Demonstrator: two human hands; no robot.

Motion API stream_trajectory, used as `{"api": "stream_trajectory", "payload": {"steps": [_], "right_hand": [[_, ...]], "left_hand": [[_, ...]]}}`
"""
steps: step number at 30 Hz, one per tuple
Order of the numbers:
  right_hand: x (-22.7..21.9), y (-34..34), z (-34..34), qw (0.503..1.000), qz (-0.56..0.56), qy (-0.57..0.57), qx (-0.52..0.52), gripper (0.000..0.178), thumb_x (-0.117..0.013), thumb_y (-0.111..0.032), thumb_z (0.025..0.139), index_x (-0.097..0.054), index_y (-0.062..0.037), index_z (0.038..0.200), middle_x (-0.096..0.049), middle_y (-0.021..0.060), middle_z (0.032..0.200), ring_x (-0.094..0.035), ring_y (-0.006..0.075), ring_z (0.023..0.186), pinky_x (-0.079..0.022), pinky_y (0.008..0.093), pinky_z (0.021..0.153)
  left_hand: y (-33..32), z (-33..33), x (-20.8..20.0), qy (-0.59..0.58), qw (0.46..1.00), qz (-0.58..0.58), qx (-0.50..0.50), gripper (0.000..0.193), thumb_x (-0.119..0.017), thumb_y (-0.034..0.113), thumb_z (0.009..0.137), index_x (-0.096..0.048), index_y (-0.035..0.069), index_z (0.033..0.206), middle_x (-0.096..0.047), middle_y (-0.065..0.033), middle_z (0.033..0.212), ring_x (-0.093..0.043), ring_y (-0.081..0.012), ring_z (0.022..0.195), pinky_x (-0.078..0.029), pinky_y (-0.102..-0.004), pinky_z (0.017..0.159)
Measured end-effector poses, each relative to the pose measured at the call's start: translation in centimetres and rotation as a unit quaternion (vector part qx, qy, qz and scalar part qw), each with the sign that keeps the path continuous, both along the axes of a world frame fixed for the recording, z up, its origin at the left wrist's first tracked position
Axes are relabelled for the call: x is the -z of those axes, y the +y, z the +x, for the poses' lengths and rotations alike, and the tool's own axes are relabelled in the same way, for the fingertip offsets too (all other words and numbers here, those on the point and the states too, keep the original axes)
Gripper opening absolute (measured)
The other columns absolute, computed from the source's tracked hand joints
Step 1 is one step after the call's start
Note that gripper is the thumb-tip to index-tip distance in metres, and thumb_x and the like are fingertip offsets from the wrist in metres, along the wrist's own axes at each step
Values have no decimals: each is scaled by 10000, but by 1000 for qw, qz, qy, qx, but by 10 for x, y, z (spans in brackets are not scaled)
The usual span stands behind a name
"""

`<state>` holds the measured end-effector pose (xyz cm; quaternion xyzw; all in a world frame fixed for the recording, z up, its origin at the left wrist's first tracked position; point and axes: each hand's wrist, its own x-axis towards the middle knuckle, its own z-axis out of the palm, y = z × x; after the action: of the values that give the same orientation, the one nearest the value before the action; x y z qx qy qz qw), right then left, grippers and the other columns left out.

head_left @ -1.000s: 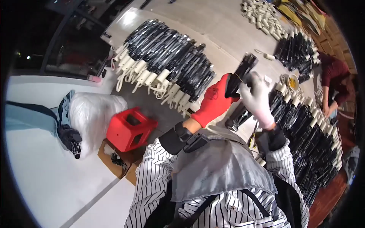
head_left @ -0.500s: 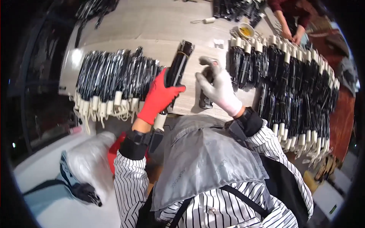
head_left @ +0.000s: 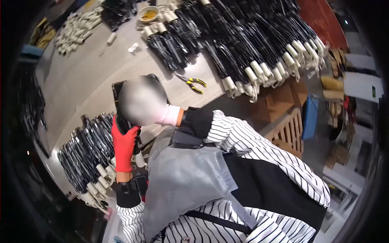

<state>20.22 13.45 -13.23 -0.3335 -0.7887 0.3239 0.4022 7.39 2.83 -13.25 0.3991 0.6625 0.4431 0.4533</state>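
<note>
Grip: red-gloved left hand (head_left: 123, 145) clasps black bundle (head_left: 118, 90) | right hand (head_left: 143, 101) (blurred): cannot tell | pliers (head_left: 189, 81), 1 pair, on table (head_left: 91, 77)

We appear to be in a workshop for hand assembly. Across our pale table (head_left: 93, 73) lie rows of near-identical black bundles (head_left: 243, 40) with cream handles, far more than a home would keep. Towards the far side we see a heap of loose cream parts (head_left: 77, 34) and a bowl (head_left: 148, 14) of small yellow pieces. Yellow-and-black pliers (head_left: 196, 86) lie among the stock, and we are dressed for it in a grey apron (head_left: 182, 178) and a red work glove (head_left: 122, 149).
</note>
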Motion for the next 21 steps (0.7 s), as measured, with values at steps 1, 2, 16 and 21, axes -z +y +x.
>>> {"api": "stream_trajectory", "payload": {"steps": [1,2,16,21], "right_hand": [[2,-4,6,1000,-2,-4,14,252,-680,-157,766,-614,-10,959,-584,176,893,-593,379,754,-497,435,684],[7,-10,5,1000,-21,6,-20,251,-680,-177,771,-612,-7,943,-581,170,866,-596,361,743,-495,434,678],[-64,-43,110,541,-798,223,-141,262,-454,-280,993,-575,-61,1071,-419,-49,603,-415,46,506,-323,188,451],[-73,1,137,622,-658,333,-264,458,-396,-390,1013,-518,-42,1283,-458,-39,639,-447,39,519,-318,161,405]], "left_hand": [[-1,0,6,7,1000,7,9,437,-713,68,741,-544,15,1141,-633,-46,877,-583,-127,728,-487,-277,645],[0,-3,9,17,1000,14,12,423,-709,77,745,-548,13,1131,-635,-46,877,-586,-132,740,-489,-281,652],[-36,-57,0,173,926,-129,308,427,-730,203,775,-589,14,1130,-670,-63,845,-658,-212,785,-514,-339,695],[-36,-50,-15,-328,940,-96,27,355,-637,233,885,-586,-13,1135,-654,-69,871,-645,-186,790,-511,-348,692]]}}
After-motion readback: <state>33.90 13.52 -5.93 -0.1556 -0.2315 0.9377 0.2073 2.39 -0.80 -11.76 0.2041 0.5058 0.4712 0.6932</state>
